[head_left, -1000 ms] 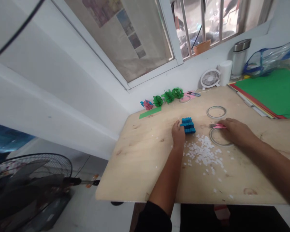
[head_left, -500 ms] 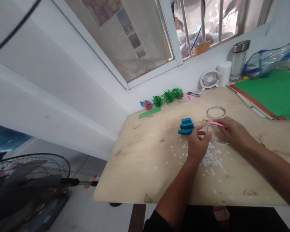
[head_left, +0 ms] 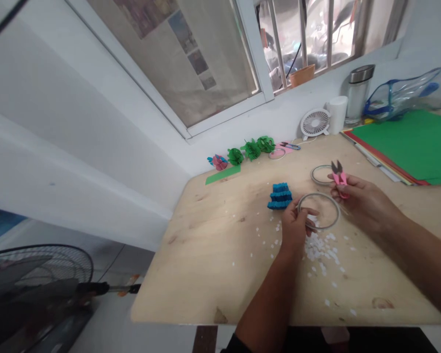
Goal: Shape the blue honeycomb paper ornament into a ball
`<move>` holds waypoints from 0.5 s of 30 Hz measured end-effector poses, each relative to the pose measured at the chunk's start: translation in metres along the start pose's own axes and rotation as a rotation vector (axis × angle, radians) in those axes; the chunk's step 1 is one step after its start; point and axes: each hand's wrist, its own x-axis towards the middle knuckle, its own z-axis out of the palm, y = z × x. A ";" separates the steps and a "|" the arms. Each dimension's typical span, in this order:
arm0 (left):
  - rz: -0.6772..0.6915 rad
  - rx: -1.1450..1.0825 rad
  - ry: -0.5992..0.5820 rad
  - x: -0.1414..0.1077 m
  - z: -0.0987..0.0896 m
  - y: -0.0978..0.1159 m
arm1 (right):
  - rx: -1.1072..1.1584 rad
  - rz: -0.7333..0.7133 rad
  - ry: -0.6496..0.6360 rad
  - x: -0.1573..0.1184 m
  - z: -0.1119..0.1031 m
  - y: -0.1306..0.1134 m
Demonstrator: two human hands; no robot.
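My left hand (head_left: 294, 223) grips the left side of a thin grey ring (head_left: 337, 205), which looks like a coil of wire. The ring is raised and tilted above the table. My right hand (head_left: 365, 201) is closed around pink thread snips (head_left: 340, 182), their dark blades pointing up and apart. Just behind the held ring, a second grey ring (head_left: 312, 175) lies on the wood, partly covered by my right fingers. Pleated blue paper pieces (head_left: 280, 196) sit in a small stack left of my left fingers. Small white paper scraps (head_left: 319, 252) are scattered below both hands.
Along the wall are green paper balls (head_left: 253, 149), a pink and blue one (head_left: 219, 162), a green strip (head_left: 223, 174) and blue-handled snips (head_left: 291, 145). A small white fan (head_left: 315, 122), a glass bottle (head_left: 357, 98) and green paper sheets (head_left: 419, 147) stand or lie back right.
My left hand has taken hold of the nearer ring and lifted it off the table. The pink snips in my right hand have turned from lying sideways to pointing up.
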 end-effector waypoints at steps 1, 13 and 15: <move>-0.004 -0.015 -0.003 -0.001 0.000 0.001 | 0.007 0.032 -0.028 0.000 -0.001 -0.001; -0.036 -0.273 0.085 -0.001 -0.005 0.015 | -0.327 -0.075 -0.131 -0.014 0.011 -0.009; -0.074 -0.315 0.076 -0.002 -0.005 0.019 | -0.432 -0.169 -0.155 -0.018 0.012 -0.011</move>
